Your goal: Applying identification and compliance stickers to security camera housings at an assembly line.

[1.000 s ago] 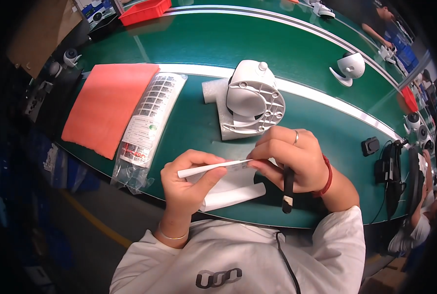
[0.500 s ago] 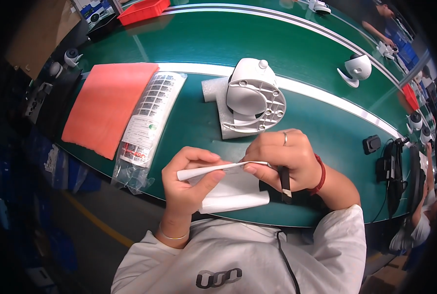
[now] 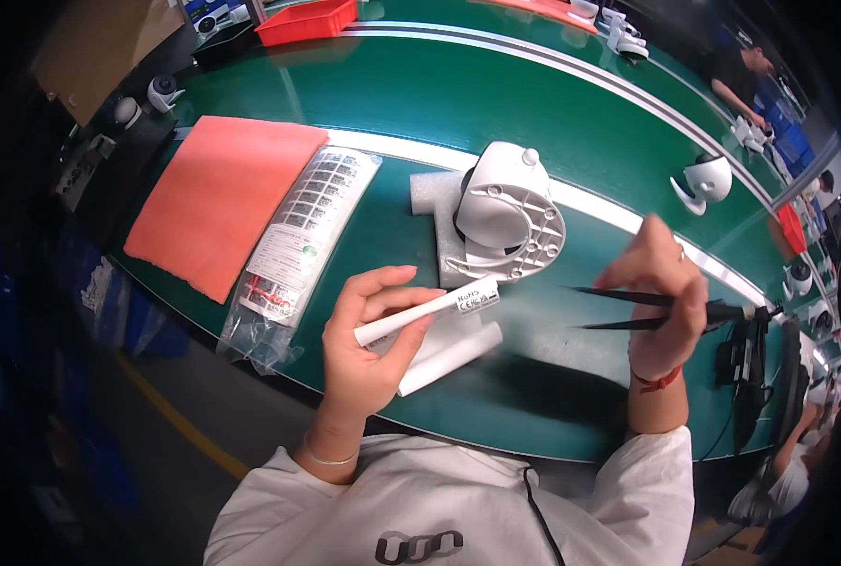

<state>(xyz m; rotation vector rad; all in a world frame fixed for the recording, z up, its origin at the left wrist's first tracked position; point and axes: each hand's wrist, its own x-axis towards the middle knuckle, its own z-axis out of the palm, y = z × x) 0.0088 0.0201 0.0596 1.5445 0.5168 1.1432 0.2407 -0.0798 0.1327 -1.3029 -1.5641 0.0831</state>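
Observation:
A curled sheet of white labels (image 3: 403, 324) is pinched between the thumb and fingers of my left hand (image 3: 366, 351). A printed label shows at its far right end, and its lower part curls into a roll above the table. My right hand (image 3: 664, 288), blurred by motion, grips black tweezers (image 3: 618, 295). Their two tips point left, spread apart, away from the sheet. Just beyond the sheet lies a white camera-like device (image 3: 503, 179) with its ribbed underside showing, resting on white foam padding (image 3: 433, 192).
An orange foam sheet (image 3: 222, 203) and a clear bag of printed labels (image 3: 312, 222) lie at the left. Another white camera (image 3: 708, 179) stands far right. Black cabled gear (image 3: 743, 354) sits at the right edge. A red tray (image 3: 307, 21) is at the back; another person (image 3: 741, 80) works far right.
My right hand has left the sheet and moved right, and the tweezers now point left with tips apart. My left hand still holds the sheet, whose printed end now shows. The view has shifted slightly.

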